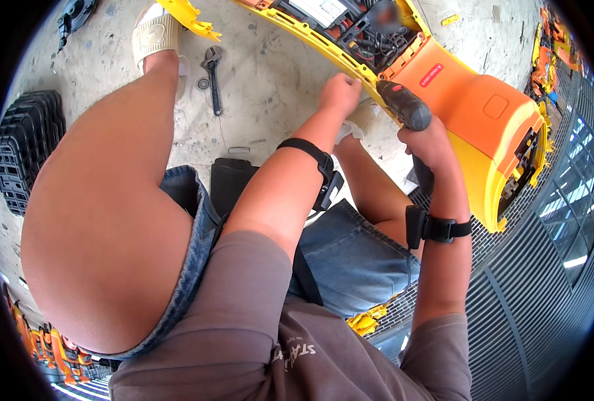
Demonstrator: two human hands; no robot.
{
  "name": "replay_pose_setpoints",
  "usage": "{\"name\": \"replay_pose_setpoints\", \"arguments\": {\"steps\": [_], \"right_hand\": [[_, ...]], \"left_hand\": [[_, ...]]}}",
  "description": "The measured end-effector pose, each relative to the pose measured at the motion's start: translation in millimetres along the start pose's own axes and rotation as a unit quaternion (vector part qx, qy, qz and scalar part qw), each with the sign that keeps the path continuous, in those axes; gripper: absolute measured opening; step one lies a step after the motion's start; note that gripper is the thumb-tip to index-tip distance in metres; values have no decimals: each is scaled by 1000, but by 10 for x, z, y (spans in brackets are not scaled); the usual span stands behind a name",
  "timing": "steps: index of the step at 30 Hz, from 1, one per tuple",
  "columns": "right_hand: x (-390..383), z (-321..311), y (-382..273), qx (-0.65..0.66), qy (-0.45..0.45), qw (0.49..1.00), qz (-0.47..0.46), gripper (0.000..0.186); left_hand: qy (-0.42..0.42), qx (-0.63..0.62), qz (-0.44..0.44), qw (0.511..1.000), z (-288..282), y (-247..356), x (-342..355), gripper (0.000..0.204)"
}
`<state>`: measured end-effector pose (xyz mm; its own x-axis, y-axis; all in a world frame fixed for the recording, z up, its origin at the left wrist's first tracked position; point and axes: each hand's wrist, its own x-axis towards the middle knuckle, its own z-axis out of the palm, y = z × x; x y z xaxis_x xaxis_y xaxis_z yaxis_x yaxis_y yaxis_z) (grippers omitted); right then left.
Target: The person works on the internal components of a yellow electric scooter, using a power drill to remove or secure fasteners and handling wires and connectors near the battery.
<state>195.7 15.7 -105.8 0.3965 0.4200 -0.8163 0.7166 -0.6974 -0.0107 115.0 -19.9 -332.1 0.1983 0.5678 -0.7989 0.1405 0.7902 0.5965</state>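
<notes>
My right hand (428, 144) grips a black cordless drill (407, 103), its front end at the inner edge of a long yellow plastic frame (310, 37). My left hand (339, 93) is just left of the drill, against that frame's lower edge, its fingers curled; what they hold, if anything, is hidden. Inside the upper part of the assembly are dark wires and components (357, 43) and a white-labelled box (320, 9). An orange body panel (474, 97) extends to the right over a yellow lower section (477, 180).
An adjustable wrench (213, 80) lies on the stained floor beside a small ring. Black crates (28, 150) stand at left, a black pad (233, 177) lies below me, and yellow pieces (190, 15) are at the top. Orange and yellow parts (547, 60) line the far right.
</notes>
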Motion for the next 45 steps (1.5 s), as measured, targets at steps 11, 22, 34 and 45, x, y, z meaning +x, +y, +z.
{"name": "replay_pose_setpoints", "arguments": {"steps": [11, 22, 34, 45], "right_hand": [[39, -61, 75, -138, 23, 985, -97, 38], [-341, -155, -31, -52, 33, 992, -113, 43], [-1058, 332, 453, -157, 48, 984, -68, 27], [-1264, 467, 750, -176, -98, 933, -298, 22]], "left_hand": [[5, -14, -10, 1000, -35, -30, -128, 31], [36, 39, 42, 998, 45, -225, -121, 21], [184, 311, 411, 837, -190, 58, -189, 23], [5, 483, 447, 753, -18, 581, 183, 34]]}}
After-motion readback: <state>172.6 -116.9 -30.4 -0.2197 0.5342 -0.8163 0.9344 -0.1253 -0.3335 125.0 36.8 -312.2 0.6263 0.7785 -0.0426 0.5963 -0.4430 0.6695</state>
